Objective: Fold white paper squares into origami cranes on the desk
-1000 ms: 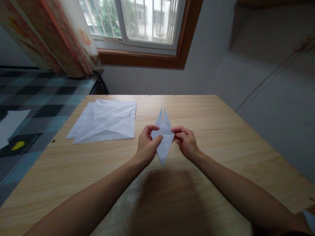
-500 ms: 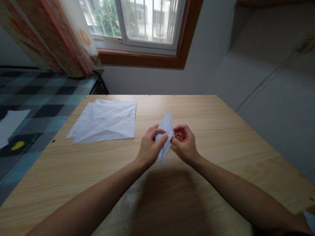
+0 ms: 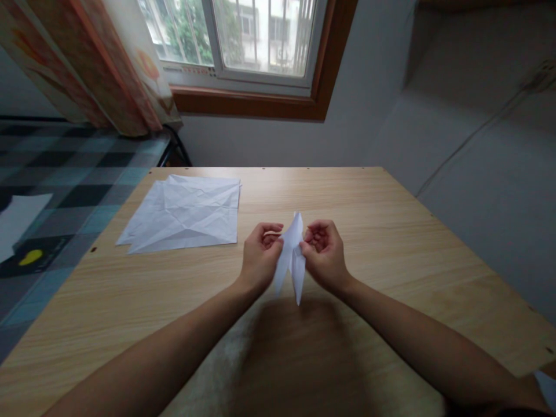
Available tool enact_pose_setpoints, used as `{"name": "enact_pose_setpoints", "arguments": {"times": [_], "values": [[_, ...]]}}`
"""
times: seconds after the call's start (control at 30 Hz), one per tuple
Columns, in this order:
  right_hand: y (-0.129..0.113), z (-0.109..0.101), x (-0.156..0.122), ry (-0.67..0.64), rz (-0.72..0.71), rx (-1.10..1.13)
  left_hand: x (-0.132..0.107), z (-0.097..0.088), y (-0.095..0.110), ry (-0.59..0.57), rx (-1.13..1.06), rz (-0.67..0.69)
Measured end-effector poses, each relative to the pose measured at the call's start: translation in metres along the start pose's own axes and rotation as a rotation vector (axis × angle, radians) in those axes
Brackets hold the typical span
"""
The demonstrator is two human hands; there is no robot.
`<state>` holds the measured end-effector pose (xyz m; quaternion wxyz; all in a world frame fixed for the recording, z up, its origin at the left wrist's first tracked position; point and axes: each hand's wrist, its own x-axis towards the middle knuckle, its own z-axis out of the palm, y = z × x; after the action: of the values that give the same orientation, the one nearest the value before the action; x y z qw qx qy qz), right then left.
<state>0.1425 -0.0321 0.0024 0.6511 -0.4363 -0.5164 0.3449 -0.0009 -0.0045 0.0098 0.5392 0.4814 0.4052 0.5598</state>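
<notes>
Fingers of the left hand [image 3: 259, 255] curl inward and pinch the left edge of a folded white paper piece [image 3: 292, 258], thumb pressed toward the fingertips with the paper between them. That hand sits just above the wooden table [image 3: 391, 249], a little nearer the person than the table's middle, and its forearm runs back toward the lower left corner of the view.

Further left (well apart from both hands) lies a stack of creased white sheets [image 3: 185, 213], flat on the table near its far left edge, the crease lines showing as diagonals across the top sheet. Beyond the table's left edge a checked blue and grey cover [image 3: 65, 174] spreads out, with a dark card bearing a yellow mark [image 3: 30, 258] and a white sheet [image 3: 17, 217] lying on it. A patterned orange curtain [image 3: 108, 63] hangs above that, beside a window with a brown wooden frame [image 3: 330, 58].

Between the two hands the folded paper piece stands nearly upright, narrow at the top, with two long points hanging down toward the tabletop; whether those points touch the wood is hard to tell.

On the right, the right hand [image 3: 324, 255] closes on the paper's right edge, fingers bent in and thumb tip against the fold, its knuckles close to the left hand's.
</notes>
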Motion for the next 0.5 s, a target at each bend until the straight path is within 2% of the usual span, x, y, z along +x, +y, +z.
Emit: {"name": "enact_pose_setpoints", "arguments": {"times": [0.17, 0.23, 0.37, 0.5], "values": [[0.004, -0.004, 0.014, 0.083, 0.169, 0.194, 0.005, 0.0, 0.004, 0.016, -0.273, -0.119], [0.005, -0.006, 0.018, 0.035, 0.272, 0.294, 0.005, 0.0, 0.008, -0.017, -0.341, -0.167], [0.0, -0.009, 0.019, -0.158, 0.445, 0.424, 0.002, 0.001, 0.013, -0.078, -0.419, -0.242], [-0.006, -0.009, 0.016, -0.258, 0.529, 0.475, 0.0, 0.002, 0.013, -0.104, -0.435, -0.263]]}}
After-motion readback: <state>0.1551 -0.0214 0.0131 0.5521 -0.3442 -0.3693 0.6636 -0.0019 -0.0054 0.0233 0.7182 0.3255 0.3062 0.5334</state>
